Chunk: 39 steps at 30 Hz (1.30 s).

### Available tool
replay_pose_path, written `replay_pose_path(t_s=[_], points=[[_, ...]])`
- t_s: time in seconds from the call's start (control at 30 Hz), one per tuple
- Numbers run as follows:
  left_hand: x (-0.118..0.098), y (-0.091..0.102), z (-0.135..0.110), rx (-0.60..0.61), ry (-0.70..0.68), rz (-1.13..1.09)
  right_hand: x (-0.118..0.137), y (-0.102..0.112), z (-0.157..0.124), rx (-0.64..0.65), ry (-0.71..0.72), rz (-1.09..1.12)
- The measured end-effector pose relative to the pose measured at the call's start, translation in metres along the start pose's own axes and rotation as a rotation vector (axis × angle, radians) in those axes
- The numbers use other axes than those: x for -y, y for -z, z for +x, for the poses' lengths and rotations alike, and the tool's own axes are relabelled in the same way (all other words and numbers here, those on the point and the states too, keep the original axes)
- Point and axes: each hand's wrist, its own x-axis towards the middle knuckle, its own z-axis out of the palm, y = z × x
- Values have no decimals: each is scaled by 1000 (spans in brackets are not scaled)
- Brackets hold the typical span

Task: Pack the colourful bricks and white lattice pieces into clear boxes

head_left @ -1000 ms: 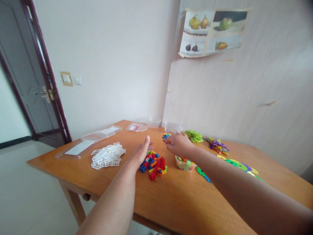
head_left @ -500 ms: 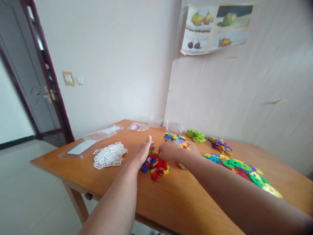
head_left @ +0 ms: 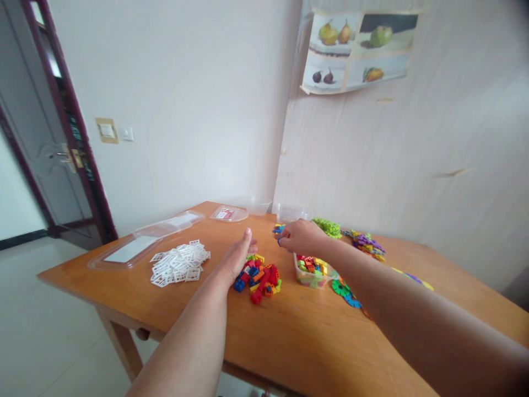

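Note:
My left hand (head_left: 236,257) lies flat with fingers stretched out beside a pile of small coloured bricks (head_left: 259,278) on the wooden table (head_left: 289,336). My right hand (head_left: 303,237) hovers farther back, above a small clear tub (head_left: 313,272) holding several coloured bricks. Its fingers curl closed near a second small heap of coloured pieces (head_left: 279,229); what they hold is too small to make out.
A pile of white lattice pieces (head_left: 180,263) lies to the left, with clear plastic lids (head_left: 140,245) behind it. Clear containers (head_left: 258,205) stand at the back. Green pieces (head_left: 327,226), purple pieces (head_left: 366,243) and flat coloured discs (head_left: 345,291) lie to the right.
My right hand has moved back from the brick pile to the far heap, above the small tub. My left hand has stayed beside the pile.

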Motion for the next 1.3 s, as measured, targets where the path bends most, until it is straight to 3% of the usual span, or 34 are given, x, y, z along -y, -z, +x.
replay_pose_path(t_s=[0.17, 0.3, 0.43, 0.57, 0.7, 0.83, 1.13, 1.3], points=[[0, 1, 1, -3, -7, 21, -39, 9, -11, 29, -158, -22], [-1, 0, 1, -16, -1, 43, -50, 8, -21, 48, -200, -21], [0, -1, 1, -31, -5, 52, -38, 4, -22, 25, -132, -7], [1, -1, 2, -34, -10, 39, -6, -7, -11, -4, 20, 12], [1, 1, 3, -20, -15, 43, 28, -18, 2, 56, 136, 14], [-1, 0, 1, -24, -18, 42, 46, -26, 13, 136, 172, 1], [-2, -1, -1, -10, -21, 36, 52, -30, 19, 160, 106, 10], [-1, -1, 0, -41, -26, 12, 28, -13, 10, 61, 53, 30]])
